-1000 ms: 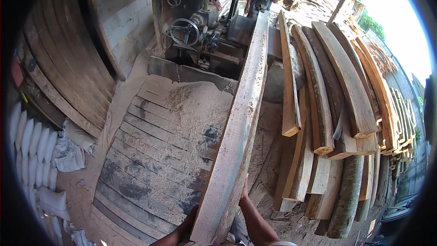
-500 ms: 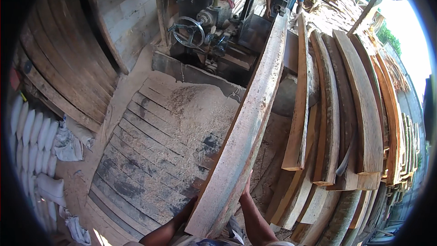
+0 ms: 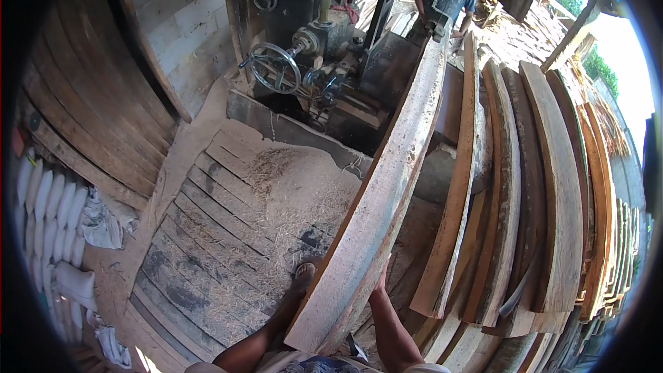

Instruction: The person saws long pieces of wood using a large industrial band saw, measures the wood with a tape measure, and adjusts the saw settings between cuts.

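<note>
A long, pale, rough-barked plank (image 3: 366, 221) runs from just in front of me to the saw machine (image 3: 324, 83), its far end at the machine's top guide. My right hand (image 3: 380, 280) grips the plank's right side low near my end. On the other side, my left forearm (image 3: 245, 345) reaches toward the plank; that hand's fingers are hidden. A sandaled foot (image 3: 304, 273) shows beside the plank's left edge. At the far end a person in a blue shirt (image 3: 445, 0) stands with arms lowered near the plank.
Stacked planks (image 3: 552, 186) fill the right side, close beside the plank. Sawdust (image 3: 283, 179) lies on the slatted floor (image 3: 193, 276). Curved boards (image 3: 97, 110) lean at the left above white sacks (image 3: 52, 228). A low wall (image 3: 290, 131) fronts the machine; a wooden post (image 3: 570, 34) stands behind the stacks.
The plank's far end has shifted right in the view and its near end slightly forward. The right-hand stack appears nearer and lower. The foot has come into sight, and the person shows more.
</note>
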Demonstrator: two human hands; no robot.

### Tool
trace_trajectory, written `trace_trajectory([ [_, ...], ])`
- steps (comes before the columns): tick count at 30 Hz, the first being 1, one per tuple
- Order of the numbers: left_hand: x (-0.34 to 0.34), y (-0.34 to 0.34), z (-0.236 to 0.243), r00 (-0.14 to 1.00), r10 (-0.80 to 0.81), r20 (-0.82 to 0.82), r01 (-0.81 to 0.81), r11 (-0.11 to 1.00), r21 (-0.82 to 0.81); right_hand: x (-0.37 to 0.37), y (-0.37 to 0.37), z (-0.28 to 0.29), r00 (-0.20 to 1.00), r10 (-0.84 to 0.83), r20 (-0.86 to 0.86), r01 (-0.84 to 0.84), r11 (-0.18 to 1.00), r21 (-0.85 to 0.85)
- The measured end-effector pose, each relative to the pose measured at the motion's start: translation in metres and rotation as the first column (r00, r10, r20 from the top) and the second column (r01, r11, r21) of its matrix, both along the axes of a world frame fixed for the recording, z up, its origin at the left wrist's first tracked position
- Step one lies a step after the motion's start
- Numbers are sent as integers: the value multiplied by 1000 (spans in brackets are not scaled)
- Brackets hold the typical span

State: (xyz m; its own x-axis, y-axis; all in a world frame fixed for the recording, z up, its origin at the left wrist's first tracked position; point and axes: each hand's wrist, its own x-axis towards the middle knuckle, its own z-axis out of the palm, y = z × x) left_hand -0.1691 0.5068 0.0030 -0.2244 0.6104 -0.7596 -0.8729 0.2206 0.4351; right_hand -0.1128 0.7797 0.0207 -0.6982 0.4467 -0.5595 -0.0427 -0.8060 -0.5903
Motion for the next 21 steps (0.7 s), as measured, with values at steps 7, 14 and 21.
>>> trace_trajectory([
  [7, -49, 87, -7, 999, -8, 49, 8, 1000, -20, -54, 87, -7, 996, -19, -86, 23, 999, 48],
  [14, -111, 187, -28, 1000, -1, 18, -1, 994, 111, -114, 184, -13, 991, -33, -127, 38, 998, 42],
  [21, -160, 246, 19, 935, -79, -346, 174, 952, 253, -168, 275, -17, 994, -33, -106, 40, 997, 63],
])
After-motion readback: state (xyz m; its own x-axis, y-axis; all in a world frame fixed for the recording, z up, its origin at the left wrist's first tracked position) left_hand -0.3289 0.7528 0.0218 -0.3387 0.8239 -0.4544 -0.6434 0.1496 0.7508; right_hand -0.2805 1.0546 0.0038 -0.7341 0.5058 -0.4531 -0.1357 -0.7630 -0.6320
